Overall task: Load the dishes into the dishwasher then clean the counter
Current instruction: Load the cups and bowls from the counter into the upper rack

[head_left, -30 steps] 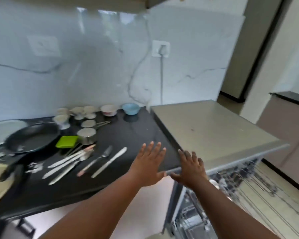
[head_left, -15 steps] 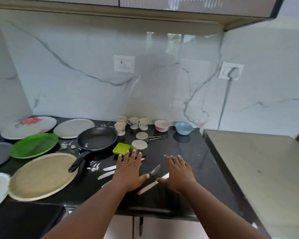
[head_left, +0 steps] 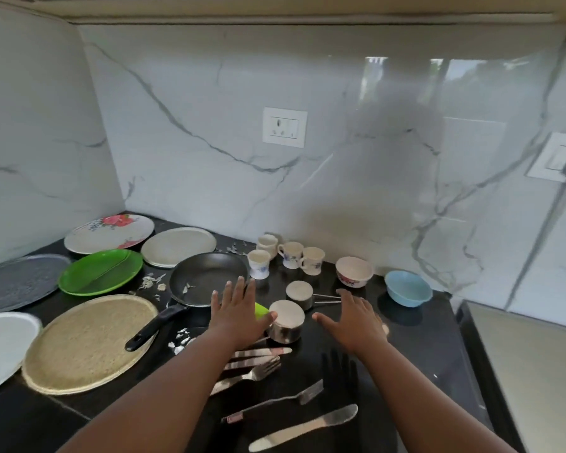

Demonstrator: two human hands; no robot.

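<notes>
Dirty dishes cover the black counter (head_left: 419, 348). My left hand (head_left: 237, 310) hovers flat, fingers straight, over the edge of a black frying pan (head_left: 203, 277) and a small green dish (head_left: 261, 310). My right hand (head_left: 356, 317) is spread flat to the right of a steel cup (head_left: 286, 320); a second steel cup (head_left: 299, 293) stands behind. Forks (head_left: 255, 372) and a knife (head_left: 304, 428) lie near my forearms. White mugs (head_left: 291, 253), a white bowl (head_left: 354, 271) and a blue bowl (head_left: 407, 287) stand by the wall. Neither hand holds anything.
Plates lie at the left: a woven tan round (head_left: 89, 341), a green plate (head_left: 100, 271), a steel plate (head_left: 178, 246), a flowered plate (head_left: 108, 233), a grey tray (head_left: 17, 281), a white plate (head_left: 0, 344). Crumbs (head_left: 151, 282) dot the counter. The dishwasher top (head_left: 536, 371) adjoins on the right.
The view swung left from the dishwasher to the dish-covered counter. Both hands, still flat, moved forward over the pan and steel cups.
</notes>
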